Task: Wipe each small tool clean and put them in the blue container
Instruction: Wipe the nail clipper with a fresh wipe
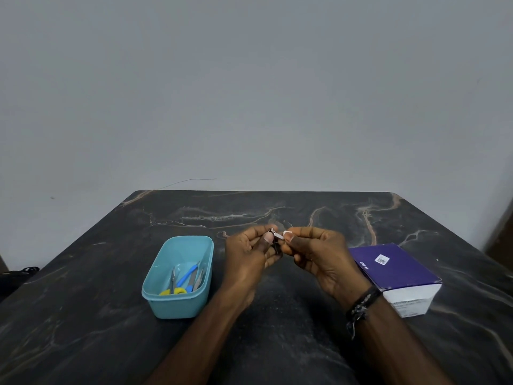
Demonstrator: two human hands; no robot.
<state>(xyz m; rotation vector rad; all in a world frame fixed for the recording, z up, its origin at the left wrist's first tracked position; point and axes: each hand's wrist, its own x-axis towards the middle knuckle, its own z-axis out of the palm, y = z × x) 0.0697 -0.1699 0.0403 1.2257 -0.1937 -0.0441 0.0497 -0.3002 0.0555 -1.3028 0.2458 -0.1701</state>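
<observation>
Dark marble-patterned desk (pixel 277 343) with pale veining, far edge against plain grey wall (pixel 249 79). Left hand (pixel 249 254) and right hand (pixel 316 251) raised above desk centre, fingers of both curled, pinching one small metal tool (pixel 276 237) between them; white scrap, possibly wipe (pixel 287 233), at right fingertips, too small to confirm. Blue container (pixel 177 276) on desk left of hands, holding several tools (pixel 187 279), among them blue- and yellow-handled pieces. Purple-and-white box (pixel 399 276) on desk right of hands. Beaded bracelet (pixel 361 304) on right wrist.
</observation>
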